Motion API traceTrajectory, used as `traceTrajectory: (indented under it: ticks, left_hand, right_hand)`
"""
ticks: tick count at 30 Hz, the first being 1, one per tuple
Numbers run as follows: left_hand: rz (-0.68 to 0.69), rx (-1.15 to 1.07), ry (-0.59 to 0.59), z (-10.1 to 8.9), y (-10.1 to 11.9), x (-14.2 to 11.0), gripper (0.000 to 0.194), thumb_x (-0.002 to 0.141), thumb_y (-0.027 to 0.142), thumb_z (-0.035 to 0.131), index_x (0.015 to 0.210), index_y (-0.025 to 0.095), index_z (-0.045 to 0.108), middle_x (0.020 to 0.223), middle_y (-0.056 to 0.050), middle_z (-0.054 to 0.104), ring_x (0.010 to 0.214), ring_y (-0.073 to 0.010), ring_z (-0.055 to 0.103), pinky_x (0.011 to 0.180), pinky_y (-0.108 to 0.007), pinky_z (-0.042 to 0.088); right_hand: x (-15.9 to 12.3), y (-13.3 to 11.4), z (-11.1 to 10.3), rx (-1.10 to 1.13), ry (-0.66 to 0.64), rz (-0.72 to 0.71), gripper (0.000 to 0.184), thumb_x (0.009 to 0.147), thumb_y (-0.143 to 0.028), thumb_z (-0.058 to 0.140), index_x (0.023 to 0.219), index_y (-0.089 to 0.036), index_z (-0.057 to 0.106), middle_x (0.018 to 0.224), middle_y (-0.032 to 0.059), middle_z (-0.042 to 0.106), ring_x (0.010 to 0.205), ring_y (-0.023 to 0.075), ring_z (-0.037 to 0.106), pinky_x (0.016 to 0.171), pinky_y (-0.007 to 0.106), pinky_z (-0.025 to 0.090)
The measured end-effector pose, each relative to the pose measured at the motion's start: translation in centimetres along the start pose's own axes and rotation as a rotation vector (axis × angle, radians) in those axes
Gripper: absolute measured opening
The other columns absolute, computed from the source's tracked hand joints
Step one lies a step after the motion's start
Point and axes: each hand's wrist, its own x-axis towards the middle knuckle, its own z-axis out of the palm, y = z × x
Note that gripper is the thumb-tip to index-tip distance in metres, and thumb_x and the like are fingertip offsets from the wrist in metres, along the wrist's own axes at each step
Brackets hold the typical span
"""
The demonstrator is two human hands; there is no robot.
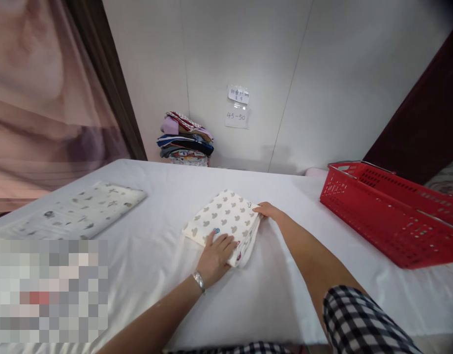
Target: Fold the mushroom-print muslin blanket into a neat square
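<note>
A folded white cloth (226, 209) printed with grey mouse-head shapes lies on the white-covered table, its layered edges showing along the right side. My left hand (216, 255), with a silvery bracelet at the wrist, rests on the cloth's near edge, fingers spread flat on top. At the far right corner my right hand (268, 210) pinches the layers; its thumb sits on top and the other fingers are mostly hidden beneath. Small blue and red marks show on the cloth near my left fingers.
Another folded patterned cloth (97, 206) lies at the left of the table (160, 196). On the right stands a red perforated basket (381, 221). A stack of folded clothes (185, 142) is against the wall behind, near paper notes (237, 117). The lower left is pixelated.
</note>
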Motion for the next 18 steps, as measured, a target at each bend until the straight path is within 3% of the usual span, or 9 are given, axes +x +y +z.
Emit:
traceTrajectory:
  ticks: [4,7,9,11,13,15,18]
  left_hand:
    - [-0.013,0.066,0.058,-2.2,-4.6,-1.1,0.03,0.081,0.021,0.051,0.109,0.026,0.061,0.109,-0.005,0.065,0.115,-0.0254,0.049,0.106,-0.055,0.013]
    - [-0.133,0.109,-0.018,-4.0,-8.2,-3.3,0.043,0.076,0.016,0.052,0.117,0.029,0.056,0.128,-0.005,0.053,0.125,-0.0296,0.039,0.103,-0.058,0.021]
    - [-0.162,0.056,-0.083,-4.4,-9.3,-4.7,0.056,0.071,0.009,0.051,0.123,0.028,0.052,0.136,-0.005,0.044,0.128,-0.0288,0.034,0.102,-0.054,0.028]
    - [-0.191,-0.023,-0.076,-4.3,-9.1,-5.7,0.065,0.065,0.003,0.047,0.127,0.024,0.048,0.14,-0.006,0.039,0.131,-0.0265,0.029,0.104,-0.048,0.031]
    - [-0.253,-0.103,-0.005,-3.9,-8.1,-6.2,0.068,0.063,0.001,0.044,0.128,0.021,0.046,0.142,-0.007,0.036,0.132,-0.0237,0.029,0.105,-0.043,0.032]
    - [-0.331,-0.183,0.083,-3.4,-6.8,-6.5,0.067,0.064,0.002,0.041,0.128,0.021,0.045,0.142,-0.006,0.035,0.13,-0.0211,0.033,0.105,-0.04,0.035]
    - [-0.433,-0.27,0.179,-3.0,-5.2,-6.9,0.058,0.07,0.006,0.041,0.126,0.021,0.046,0.142,-0.007,0.034,0.128,-0.0198,0.037,0.099,-0.035,0.043]
  right_hand:
    - [-3.6,0.9,0.5,0.062,-0.11,0.02,0.027,0.069,-0.03,0.063,0.09,-0.013,0.063,0.071,0.0046,0.065,0.054,0.0118,0.056,0.049,0.022,0.045]
    - [-7.3,2.7,1.9,0.124,-0.228,0.031,0.037,0.071,-0.035,0.062,0.103,-0.017,0.059,0.066,0.0024,0.063,0.051,0.0115,0.056,0.048,0.021,0.045]
    - [-9.2,3.8,2.8,0.193,-0.228,0.048,0.05,0.073,-0.041,0.06,0.117,-0.019,0.052,0.063,0.001,0.061,0.051,0.0123,0.056,0.046,0.022,0.044]
    - [-10.5,4.5,3.4,0.185,-0.105,0.034,0.06,0.075,-0.048,0.056,0.125,-0.017,0.045,0.065,0.0012,0.061,0.052,0.0131,0.056,0.047,0.023,0.044]
    - [-11.3,4.9,3.8,0.075,0.115,-0.086,0.06,0.077,-0.05,0.052,0.126,-0.017,0.045,0.074,0.003,0.062,0.06,0.0144,0.058,0.053,0.025,0.046]
    - [-11.9,5.1,4.2,-0.042,0.313,-0.302,0.05,0.08,-0.048,0.048,0.121,-0.019,0.051,0.088,0.0053,0.062,0.075,0.0166,0.059,0.06,0.027,0.047]
    - [-12.6,5.1,4.9,-0.141,0.42,-0.638,0.036,0.084,-0.041,0.044,0.111,-0.021,0.058,0.108,0.0077,0.059,0.097,0.0203,0.055,0.07,0.03,0.048]
